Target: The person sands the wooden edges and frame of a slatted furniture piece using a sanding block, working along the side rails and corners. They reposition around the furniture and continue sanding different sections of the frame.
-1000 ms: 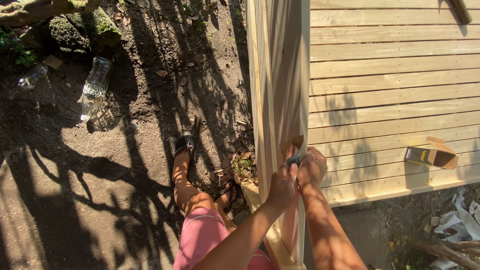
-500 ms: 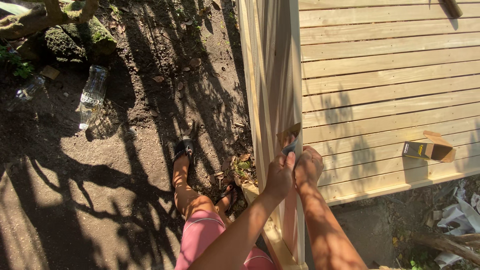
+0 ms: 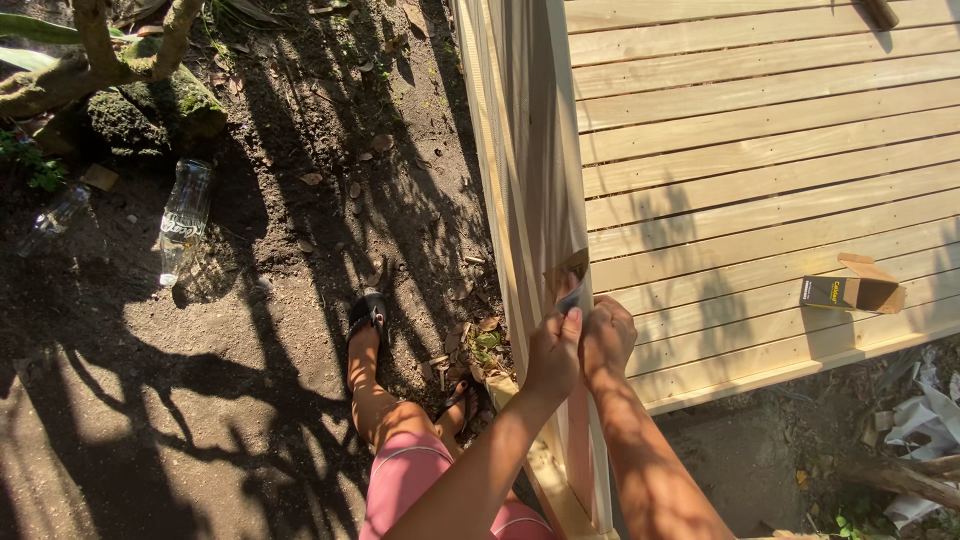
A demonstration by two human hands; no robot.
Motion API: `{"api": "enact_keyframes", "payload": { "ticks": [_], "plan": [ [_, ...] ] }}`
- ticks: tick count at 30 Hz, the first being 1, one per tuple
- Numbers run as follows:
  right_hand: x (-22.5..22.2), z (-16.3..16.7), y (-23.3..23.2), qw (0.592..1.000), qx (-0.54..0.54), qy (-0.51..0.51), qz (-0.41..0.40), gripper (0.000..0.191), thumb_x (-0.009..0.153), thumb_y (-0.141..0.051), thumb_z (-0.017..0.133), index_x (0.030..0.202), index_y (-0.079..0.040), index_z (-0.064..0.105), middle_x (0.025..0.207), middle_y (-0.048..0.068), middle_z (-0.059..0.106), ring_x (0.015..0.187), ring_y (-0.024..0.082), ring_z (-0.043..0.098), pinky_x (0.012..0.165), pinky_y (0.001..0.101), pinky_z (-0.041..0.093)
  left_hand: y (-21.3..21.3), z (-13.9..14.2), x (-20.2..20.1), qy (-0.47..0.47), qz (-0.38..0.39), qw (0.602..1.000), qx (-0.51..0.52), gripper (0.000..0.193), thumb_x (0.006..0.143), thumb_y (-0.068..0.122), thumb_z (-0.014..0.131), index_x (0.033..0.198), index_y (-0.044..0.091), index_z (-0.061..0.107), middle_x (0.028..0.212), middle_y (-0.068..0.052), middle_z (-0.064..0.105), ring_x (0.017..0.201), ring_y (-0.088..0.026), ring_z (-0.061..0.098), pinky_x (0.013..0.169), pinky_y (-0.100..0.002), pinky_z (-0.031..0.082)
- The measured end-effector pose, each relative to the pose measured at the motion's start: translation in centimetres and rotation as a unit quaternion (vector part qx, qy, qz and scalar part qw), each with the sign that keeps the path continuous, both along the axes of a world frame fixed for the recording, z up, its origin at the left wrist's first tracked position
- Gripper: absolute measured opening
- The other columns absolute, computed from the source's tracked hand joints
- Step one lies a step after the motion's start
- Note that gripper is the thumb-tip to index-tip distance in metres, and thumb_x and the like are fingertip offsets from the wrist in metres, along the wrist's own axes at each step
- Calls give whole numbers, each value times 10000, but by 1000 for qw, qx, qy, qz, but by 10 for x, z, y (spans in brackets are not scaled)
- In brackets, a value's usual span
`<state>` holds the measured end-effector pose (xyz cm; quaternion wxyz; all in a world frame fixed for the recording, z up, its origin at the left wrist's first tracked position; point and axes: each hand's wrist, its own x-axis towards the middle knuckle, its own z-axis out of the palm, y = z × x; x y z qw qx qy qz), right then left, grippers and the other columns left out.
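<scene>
Both my hands meet on a tall upright wooden post [image 3: 530, 150] at the edge of a plank deck [image 3: 760, 150]. My left hand [image 3: 553, 355] and my right hand [image 3: 606, 340] together pinch a folded sheet of sandpaper [image 3: 572, 285] against the post's face. The sheet is brown on one side and grey on the other. Below my arms I see my pink shorts [image 3: 415, 485] and my legs, with black sandals [image 3: 368, 312] on the dirt.
An open small cardboard box [image 3: 852, 290] lies on the deck boards. Two clear plastic bottles [image 3: 183, 220] lie on the dark soil near mossy rocks [image 3: 150, 110] and tree roots. Crumpled white debris [image 3: 915, 420] sits at lower right.
My hands and the sandpaper have shifted slightly up the post; the view has drifted a little, and the rest stays put.
</scene>
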<state>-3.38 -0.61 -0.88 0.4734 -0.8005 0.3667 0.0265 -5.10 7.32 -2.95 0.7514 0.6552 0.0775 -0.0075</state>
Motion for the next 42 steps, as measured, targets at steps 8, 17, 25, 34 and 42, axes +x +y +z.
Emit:
{"api": "enact_keyframes", "payload": {
  "ticks": [8, 17, 25, 34, 42],
  "plan": [
    [2, -11, 2, 999, -8, 44, 1, 340, 861, -185, 438, 853, 5, 721, 698, 170, 645, 664, 268, 608, 661, 418, 502, 9, -23, 118, 32, 6, 989, -143, 410, 1085, 367, 418, 1200, 22, 608, 1029, -27, 697, 909, -112, 581, 871, -286, 471],
    [8, 3, 20, 997, 1, 71, -13, 354, 865, -229, 468, 923, -30, 755, 755, 137, 730, 678, 234, 685, 695, 365, 538, 12, -39, -45, 207, -30, 977, -29, 441, 1120, 395, 476, 1005, -2, 629, 872, -97, 603, 823, -175, 550, 755, -351, 463],
    [12, 13, 40, 992, 3, 117, -45, 367, 906, -310, 486, 1009, -88, 759, 842, 156, 747, 760, 283, 710, 769, 403, 546, 50, -62, 135, 282, 5, 959, 18, 614, 1102, 570, 359, 1397, 46, 479, 1254, -156, 564, 1070, -225, 551, 913, -400, 435],
    [18, 31, 48, 987, -11, 156, -23, 312, 880, -312, 515, 977, -152, 764, 955, 137, 749, 917, 330, 702, 853, 441, 533, 52, -9, -31, 279, -20, 960, -14, 557, 1034, 465, 464, 1260, -14, 636, 1195, -97, 665, 1104, -197, 584, 1003, -325, 428],
    [21, 36, 57, 985, -3, 174, -23, 279, 880, -289, 522, 994, -170, 747, 996, 113, 754, 967, 309, 708, 885, 436, 530, 94, -24, 140, 173, 13, 980, -100, 599, 1008, 524, 461, 1269, -7, 558, 1235, -111, 627, 1142, -218, 574, 1079, -401, 402]
  ]
}}
